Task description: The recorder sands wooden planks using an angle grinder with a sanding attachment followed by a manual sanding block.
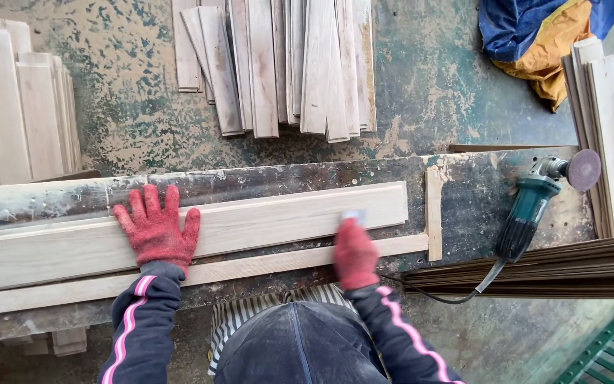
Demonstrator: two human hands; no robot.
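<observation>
While a stack of pale wooden slats (19, 107) sits at far left on the dusty green floor (428, 78), the long pale board (179, 231) runs across the worn workbench (477, 192), lying flat, its right end close to a short upright stop strip (433, 213). Left hand (156, 229) in a red knit glove lies flat on the board, fingers spread apart, palm pressing down — nothing gripped. A narrower strip (250, 267) runs along the board's near edge, touching it. Above, beyond the bench, a loose fan of slats (286, 64) lies on the floor. Right hand (354, 254), also red-gloved, is closed around a small pale block (354, 215) that rests on the board's top face near its right end; the block is blurred, so its kind cannot be told. Dark sleeves with pink stripes, dark cap at bottom centre. Further right, a green angle grinder (534, 206) lies on the bench with its disc up-right, cable trailing toward the bench's near edge — well apart from both hands. Thin dark strips (556, 270) are piled just below it. More slats (609, 135) stand stacked at far right, with blue-and-yellow cloth (534, 35) crumpled above.
</observation>
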